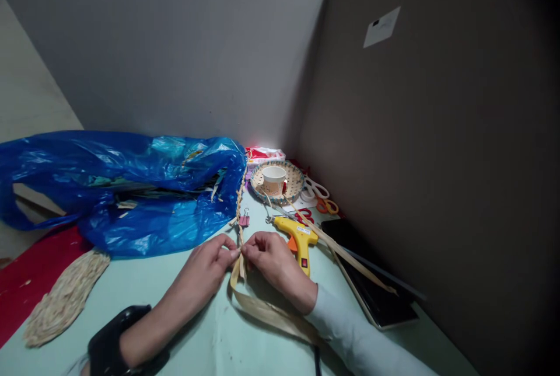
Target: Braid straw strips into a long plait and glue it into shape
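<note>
A thin braid point(239, 201) of straw-coloured dried leaf strips runs away from me up the middle of the table. My left hand point(214, 256) pinches its near end between thumb and fingertips. Close against it, my right hand point(271, 259) is also closed on the braid's near end. Loose strips hang below the fingertips, and one long flat strip point(271, 313) curves off to the right under my right forearm. A pink binder clip point(244, 221) sits beside the braid just beyond my hands. The exact crossing of strips is hidden by my fingers.
A yellow glue gun point(297, 233) lies right of my right hand. Behind it stand a woven basket point(258, 189) with a white cup point(274, 175), and scissors point(315, 187). A blue plastic bag point(149, 236) fills the back left. A coiled woven mat point(65, 300) and black tablet-like slab point(385, 306) flank the sides.
</note>
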The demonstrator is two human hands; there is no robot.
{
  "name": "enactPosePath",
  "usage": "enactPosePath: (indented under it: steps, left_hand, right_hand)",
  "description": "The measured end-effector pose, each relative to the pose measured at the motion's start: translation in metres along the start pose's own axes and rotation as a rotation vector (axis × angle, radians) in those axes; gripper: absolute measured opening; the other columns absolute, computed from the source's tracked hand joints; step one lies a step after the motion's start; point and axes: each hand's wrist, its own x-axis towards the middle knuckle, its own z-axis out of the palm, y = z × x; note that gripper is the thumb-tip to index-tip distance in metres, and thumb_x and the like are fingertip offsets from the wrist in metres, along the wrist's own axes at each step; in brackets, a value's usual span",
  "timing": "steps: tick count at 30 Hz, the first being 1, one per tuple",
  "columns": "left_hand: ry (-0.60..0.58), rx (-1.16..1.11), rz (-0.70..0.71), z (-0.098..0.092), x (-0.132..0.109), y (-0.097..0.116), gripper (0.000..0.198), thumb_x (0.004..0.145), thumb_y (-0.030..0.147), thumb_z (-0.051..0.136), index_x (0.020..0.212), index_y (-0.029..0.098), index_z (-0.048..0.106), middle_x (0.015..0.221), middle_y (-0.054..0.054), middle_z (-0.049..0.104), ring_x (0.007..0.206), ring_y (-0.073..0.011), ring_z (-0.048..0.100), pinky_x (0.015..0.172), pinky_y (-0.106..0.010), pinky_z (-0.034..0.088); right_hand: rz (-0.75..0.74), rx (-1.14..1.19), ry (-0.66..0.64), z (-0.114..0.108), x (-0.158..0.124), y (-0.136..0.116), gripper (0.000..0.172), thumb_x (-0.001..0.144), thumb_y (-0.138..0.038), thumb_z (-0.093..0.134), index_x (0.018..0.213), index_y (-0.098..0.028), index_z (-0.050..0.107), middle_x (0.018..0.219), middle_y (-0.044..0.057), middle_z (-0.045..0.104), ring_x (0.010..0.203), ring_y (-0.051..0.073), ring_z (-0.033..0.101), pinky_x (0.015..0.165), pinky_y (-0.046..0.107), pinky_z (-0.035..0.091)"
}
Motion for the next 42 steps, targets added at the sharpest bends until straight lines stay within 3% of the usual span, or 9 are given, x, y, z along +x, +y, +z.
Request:
enactPosePath:
  steps: [7,15,17,21,24,30,34,38,42]
  left_hand:
    - [0.06,0.356,0.147,0.008,-0.022,0.013,0.025,0.087,0.03,0.047,0.07,0.022,0.064,0.068,-0.006,0.07,0.064,-0.0237,0.059,0.063,-0.032,0.034]
    - [0.072,0.514,0.173,0.032,-0.036,-0.008,0.033,0.08,0.015,0.053,0.107,0.013,0.073,0.088,-0.024,0.074,0.075,-0.0392,0.065,0.067,-0.039,0.031]
    - [0.057,0.505,0.184,0.031,-0.038,-0.006,0.031,0.077,0.015,0.058,0.103,0.017,0.074,0.089,-0.021,0.074,0.075,-0.0367,0.064,0.067,-0.038,0.031]
    - [0.122,0.236,0.158,0.021,-0.031,0.002,0.014,0.071,0.026,0.072,0.059,0.024,0.068,0.071,-0.006,0.066,0.073,-0.0262,0.058,0.07,-0.033,0.032]
    - [0.225,-0.008,0.058,0.009,-0.014,0.004,0.015,0.076,0.035,0.068,0.07,0.022,0.065,0.077,-0.004,0.062,0.078,-0.0237,0.054,0.074,-0.032,0.035]
    - [-0.144,-0.427,-0.146,0.007,0.012,-0.002,0.032,0.067,0.037,0.075,0.087,0.013,0.064,0.07,-0.003,0.061,0.063,-0.0153,0.056,0.066,-0.029,0.046]
    - [-0.246,-0.549,-0.213,0.006,0.016,-0.006,0.02,0.064,0.02,0.075,0.077,0.011,0.063,0.066,-0.002,0.058,0.05,-0.0043,0.04,0.047,-0.017,0.028]
    - [-0.265,-0.586,-0.236,0.006,0.014,-0.005,0.016,0.068,0.023,0.069,0.073,0.013,0.058,0.06,0.001,0.055,0.043,-0.0021,0.027,0.042,-0.018,0.016]
    - [-0.225,-0.54,-0.22,0.01,0.012,-0.009,0.027,0.073,0.035,0.07,0.064,0.014,0.054,0.051,0.005,0.048,0.04,-0.0014,0.021,0.04,-0.019,0.01]
  right_hand:
    - [0.022,0.15,0.035,0.0,-0.006,-0.009,0.016,0.08,-0.016,0.054,0.066,-0.015,0.063,0.054,0.0,0.06,0.05,0.011,0.05,0.051,0.021,0.034]
    - [0.092,0.423,-0.048,-0.002,-0.005,-0.003,0.015,0.075,-0.026,0.064,0.066,-0.014,0.065,0.053,-0.003,0.055,0.05,0.009,0.042,0.049,0.021,0.03]
    - [0.114,0.507,-0.08,-0.002,-0.006,-0.006,0.013,0.073,-0.026,0.064,0.067,-0.014,0.064,0.057,-0.001,0.059,0.053,0.01,0.048,0.053,0.021,0.036]
    - [0.157,0.648,-0.103,-0.004,-0.007,-0.012,0.012,0.073,-0.024,0.062,0.066,-0.015,0.06,0.063,0.001,0.063,0.056,0.01,0.052,0.057,0.021,0.041]
    - [0.199,0.69,-0.108,-0.007,-0.007,-0.014,0.011,0.073,-0.023,0.062,0.067,-0.014,0.059,0.063,0.001,0.064,0.051,0.008,0.049,0.051,0.019,0.037]
    - [0.222,0.637,-0.138,-0.01,-0.009,-0.016,0.006,0.079,-0.018,0.055,0.077,-0.015,0.06,0.06,0.0,0.062,0.046,0.008,0.048,0.045,0.018,0.031]
    - [0.168,0.459,-0.129,-0.011,-0.006,-0.011,0.01,0.082,-0.015,0.055,0.076,-0.013,0.063,0.06,-0.001,0.062,0.041,0.005,0.037,0.042,0.019,0.025]
    - [0.076,0.245,-0.105,-0.009,-0.004,-0.006,0.012,0.085,-0.014,0.054,0.081,-0.013,0.066,0.069,0.002,0.069,0.062,0.012,0.059,0.057,0.02,0.04]
    - [-0.008,-0.007,-0.086,-0.013,-0.01,-0.009,0.014,0.086,-0.017,0.054,0.085,-0.013,0.068,0.077,0.005,0.072,0.074,0.016,0.063,0.066,0.024,0.041]
